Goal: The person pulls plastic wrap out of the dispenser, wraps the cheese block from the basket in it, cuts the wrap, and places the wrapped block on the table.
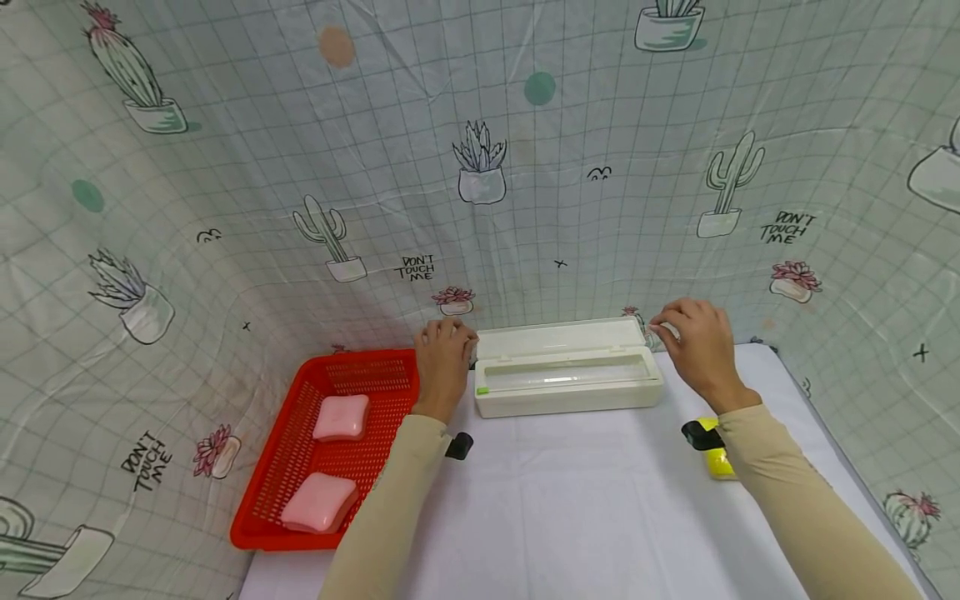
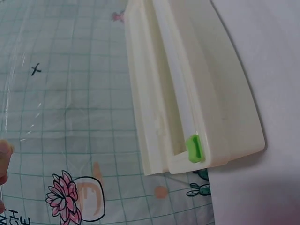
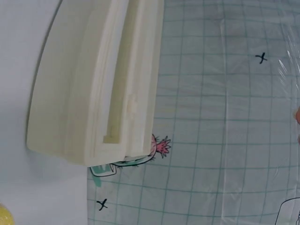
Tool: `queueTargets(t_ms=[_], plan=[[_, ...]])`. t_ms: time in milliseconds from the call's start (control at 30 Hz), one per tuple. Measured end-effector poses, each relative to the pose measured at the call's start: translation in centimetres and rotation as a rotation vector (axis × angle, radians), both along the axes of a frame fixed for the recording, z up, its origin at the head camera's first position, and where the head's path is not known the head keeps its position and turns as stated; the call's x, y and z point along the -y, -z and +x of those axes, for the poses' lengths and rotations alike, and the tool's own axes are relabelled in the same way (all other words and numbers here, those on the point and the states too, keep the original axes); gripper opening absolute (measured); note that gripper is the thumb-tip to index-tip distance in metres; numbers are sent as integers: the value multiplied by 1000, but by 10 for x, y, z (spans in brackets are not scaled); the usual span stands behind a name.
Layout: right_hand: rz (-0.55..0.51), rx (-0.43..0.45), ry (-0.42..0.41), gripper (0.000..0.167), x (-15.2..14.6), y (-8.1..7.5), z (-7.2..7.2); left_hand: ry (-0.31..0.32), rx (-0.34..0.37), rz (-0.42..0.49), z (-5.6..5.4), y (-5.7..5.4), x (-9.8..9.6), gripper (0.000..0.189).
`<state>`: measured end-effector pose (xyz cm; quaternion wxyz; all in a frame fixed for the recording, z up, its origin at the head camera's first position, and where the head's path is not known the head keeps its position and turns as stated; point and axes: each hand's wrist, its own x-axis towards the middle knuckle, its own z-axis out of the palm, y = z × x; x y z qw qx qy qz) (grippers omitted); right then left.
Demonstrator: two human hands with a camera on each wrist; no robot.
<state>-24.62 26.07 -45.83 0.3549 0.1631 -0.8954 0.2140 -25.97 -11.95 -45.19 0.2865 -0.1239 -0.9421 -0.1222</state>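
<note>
A cream-white cling film dispenser (image 1: 570,400) stands at the far side of the table, its long lid (image 1: 558,340) tipped back toward the patterned backdrop. On the slot's left end sits a green slider (image 2: 195,149). My left hand (image 1: 442,367) is raised beside the dispenser's left end, and my right hand (image 1: 697,346) is past its right end. Between them stretches clear cling film (image 3: 283,70), each hand pinching one side of it between thumb and fingers. Only its shine and creases show, over the backdrop in both wrist views. Fingertips (image 2: 3,154) appear at the left wrist view's edge.
A red perforated basket (image 1: 251,508) stands left of the left arm, with two pink rounded blocks (image 1: 341,417) in it. A yellow object (image 1: 722,467) lies partly hidden under the right wrist. White cloth covers the table; a cactus-print sheet (image 1: 555,217) rises behind.
</note>
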Motion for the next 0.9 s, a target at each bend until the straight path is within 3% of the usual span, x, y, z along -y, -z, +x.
queueTargets(t_ms=[900], plan=[[-9,-106,-14,8,-3,-55,-2,14,-130,-25,4,-56,10,16]])
